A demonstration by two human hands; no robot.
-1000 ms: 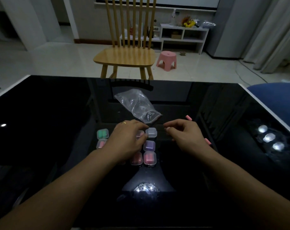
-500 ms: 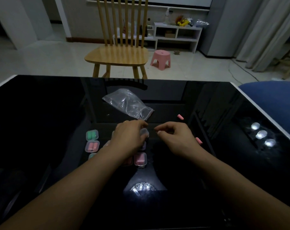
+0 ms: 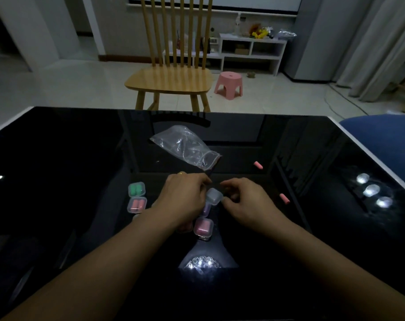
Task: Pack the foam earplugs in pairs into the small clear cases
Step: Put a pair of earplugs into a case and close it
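A small clear case (image 3: 213, 196) is lifted off the black table between both hands. My left hand (image 3: 183, 200) grips its left side and my right hand (image 3: 245, 202) pinches its right edge. Whether anything lies inside that case is not visible. Below it sit filled cases: one with green plugs (image 3: 136, 189), one with pink plugs (image 3: 137, 205), a purple one (image 3: 206, 209) half hidden, and a pink one (image 3: 204, 228). Two loose pink earplugs lie to the right, one (image 3: 258, 165) farther away and one (image 3: 284, 198) nearer my right wrist.
An empty clear zip bag (image 3: 185, 147) lies just beyond the hands. The glossy black table (image 3: 58, 158) reflects ceiling lights. A wooden chair (image 3: 171, 77) stands at the far edge, and a blue seat (image 3: 382, 135) is at the right.
The clear case has come up off the table from the group, held in my left hand, and my right hand has closed in onto its right edge.
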